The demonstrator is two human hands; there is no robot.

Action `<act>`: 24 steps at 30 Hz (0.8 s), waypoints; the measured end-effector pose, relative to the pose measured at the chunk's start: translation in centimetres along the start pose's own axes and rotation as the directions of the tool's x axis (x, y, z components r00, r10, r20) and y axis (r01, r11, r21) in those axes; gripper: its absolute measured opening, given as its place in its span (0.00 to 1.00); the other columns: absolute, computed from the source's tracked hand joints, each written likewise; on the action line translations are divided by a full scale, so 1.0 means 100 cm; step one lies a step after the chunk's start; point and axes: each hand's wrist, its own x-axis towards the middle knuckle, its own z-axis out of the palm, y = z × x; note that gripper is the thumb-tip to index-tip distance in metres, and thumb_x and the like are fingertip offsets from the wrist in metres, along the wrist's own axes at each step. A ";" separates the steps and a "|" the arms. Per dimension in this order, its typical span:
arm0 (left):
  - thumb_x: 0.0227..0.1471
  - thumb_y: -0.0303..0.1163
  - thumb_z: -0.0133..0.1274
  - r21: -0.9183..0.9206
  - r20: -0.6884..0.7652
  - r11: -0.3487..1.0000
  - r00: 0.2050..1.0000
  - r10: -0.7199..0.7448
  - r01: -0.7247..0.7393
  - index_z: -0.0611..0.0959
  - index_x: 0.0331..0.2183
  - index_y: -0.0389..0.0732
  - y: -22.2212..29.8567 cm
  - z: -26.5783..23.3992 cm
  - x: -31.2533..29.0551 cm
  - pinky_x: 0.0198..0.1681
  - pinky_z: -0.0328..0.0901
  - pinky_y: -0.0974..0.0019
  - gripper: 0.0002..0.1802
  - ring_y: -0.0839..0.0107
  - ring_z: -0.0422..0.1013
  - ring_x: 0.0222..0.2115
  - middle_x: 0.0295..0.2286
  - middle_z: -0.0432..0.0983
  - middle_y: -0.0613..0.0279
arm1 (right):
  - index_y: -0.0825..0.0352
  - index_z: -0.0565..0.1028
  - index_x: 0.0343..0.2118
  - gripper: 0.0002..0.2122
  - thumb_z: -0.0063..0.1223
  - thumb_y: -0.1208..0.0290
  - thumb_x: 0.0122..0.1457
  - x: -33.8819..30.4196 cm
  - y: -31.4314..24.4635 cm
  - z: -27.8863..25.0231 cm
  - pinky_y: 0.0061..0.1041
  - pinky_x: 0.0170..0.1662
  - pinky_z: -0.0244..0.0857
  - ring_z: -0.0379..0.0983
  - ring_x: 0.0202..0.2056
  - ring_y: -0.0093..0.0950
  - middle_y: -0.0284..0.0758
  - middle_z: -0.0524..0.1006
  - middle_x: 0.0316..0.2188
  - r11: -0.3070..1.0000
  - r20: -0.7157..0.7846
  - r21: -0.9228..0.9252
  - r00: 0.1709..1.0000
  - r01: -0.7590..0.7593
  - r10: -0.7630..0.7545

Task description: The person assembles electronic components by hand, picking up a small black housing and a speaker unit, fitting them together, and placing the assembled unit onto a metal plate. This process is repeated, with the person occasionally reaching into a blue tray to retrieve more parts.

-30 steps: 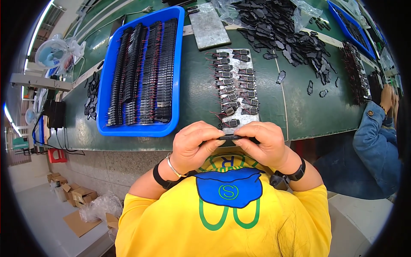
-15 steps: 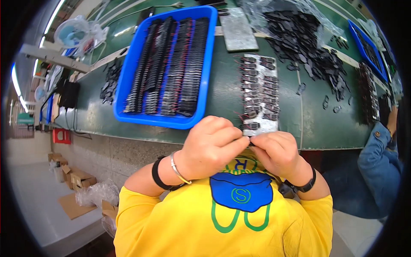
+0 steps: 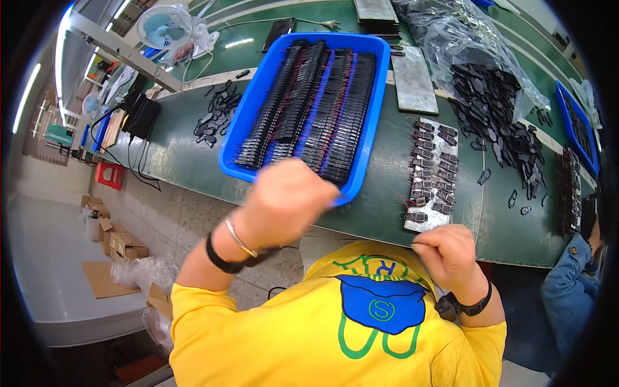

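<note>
My left hand (image 3: 284, 197) is blurred by motion over the near edge of the blue tray (image 3: 227, 151); its fingertips are smeared, and anything between them is hidden. Inside the tray, small black parts (image 3: 309, 97) with thin red wires stand packed in long rows. My right hand (image 3: 448, 255) is at the bench edge, just below the near end of a metal plate (image 3: 416, 224). Its thumb and fingers are pinched together, and what they hold, if anything, cannot be made out. Two columns of small black modules (image 3: 422, 174) with red wires lie on that plate.
Loose black pieces (image 3: 496, 97) spill from a clear plastic bag (image 3: 445, 39) at the back right. A bare metal plate (image 3: 414, 80) lies behind the loaded one. More black pieces (image 3: 216, 116) lie left of the tray. A co-worker's denim sleeve (image 3: 570, 277) shows at far right.
My hands were together at the plate's near end. The left has moved away leftward to the tray's near edge; the right stays by the plate. The whole view has shifted.
</note>
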 end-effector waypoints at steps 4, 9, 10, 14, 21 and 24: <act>0.39 0.25 0.60 0.198 0.055 0.962 0.977 -0.204 0.190 0.82 0.25 0.42 -0.060 -0.032 -0.015 0.30 0.66 0.61 0.05 0.62 0.71 0.24 0.20 0.75 0.62 | 0.66 0.71 0.23 0.04 0.54 0.79 0.51 -0.021 0.012 -0.007 0.26 0.20 0.55 0.65 0.15 0.32 0.34 0.68 0.15 0.994 -0.079 -0.053 0.993 -0.096 0.092; 0.39 0.28 0.61 0.357 0.121 0.917 0.965 -0.235 0.178 0.82 0.24 0.43 -0.091 -0.021 -0.030 0.31 0.67 0.61 0.04 0.62 0.72 0.26 0.20 0.76 0.62 | 0.67 0.68 0.23 0.07 0.49 0.78 0.57 -0.037 0.020 -0.010 0.22 0.21 0.56 0.66 0.16 0.26 0.33 0.68 0.15 0.986 -0.059 0.020 0.984 -0.168 0.169; 0.39 0.28 0.61 0.353 0.123 0.918 0.965 -0.234 0.178 0.82 0.24 0.43 -0.092 -0.020 -0.031 0.31 0.67 0.61 0.04 0.62 0.72 0.26 0.20 0.76 0.62 | 0.68 0.67 0.23 0.07 0.48 0.78 0.58 -0.038 0.019 -0.009 0.21 0.21 0.56 0.66 0.17 0.25 0.33 0.68 0.15 0.973 -0.117 0.059 0.967 -0.223 0.228; 0.39 0.29 0.61 0.399 0.168 0.897 0.946 -0.277 0.191 0.82 0.23 0.42 -0.093 -0.016 -0.031 0.32 0.67 0.61 0.04 0.63 0.73 0.26 0.21 0.76 0.63 | 0.70 0.67 0.25 0.06 0.45 0.79 0.60 -0.039 0.016 -0.006 0.18 0.22 0.57 0.66 0.18 0.20 0.33 0.70 0.17 0.945 -0.175 0.132 0.932 -0.298 0.318; 0.39 0.28 0.61 0.411 0.122 0.891 0.957 -0.265 0.194 0.81 0.22 0.42 -0.100 -0.010 -0.024 0.32 0.67 0.61 0.04 0.61 0.72 0.27 0.21 0.75 0.61 | 0.71 0.71 0.27 0.14 0.38 0.68 0.66 -0.053 0.014 -0.017 0.17 0.23 0.63 0.68 0.16 0.22 0.36 0.74 0.19 0.676 -0.079 0.432 0.722 -0.597 0.688; 0.38 0.27 0.61 0.461 0.105 0.852 0.939 -0.329 0.247 0.80 0.23 0.41 -0.097 -0.018 -0.029 0.31 0.66 0.60 0.05 0.59 0.71 0.27 0.22 0.74 0.59 | 0.74 0.74 0.32 0.29 0.26 0.51 0.68 -0.050 0.025 -0.018 0.20 0.25 0.67 0.70 0.15 0.27 0.43 0.76 0.20 0.372 0.082 0.741 0.625 -0.559 0.776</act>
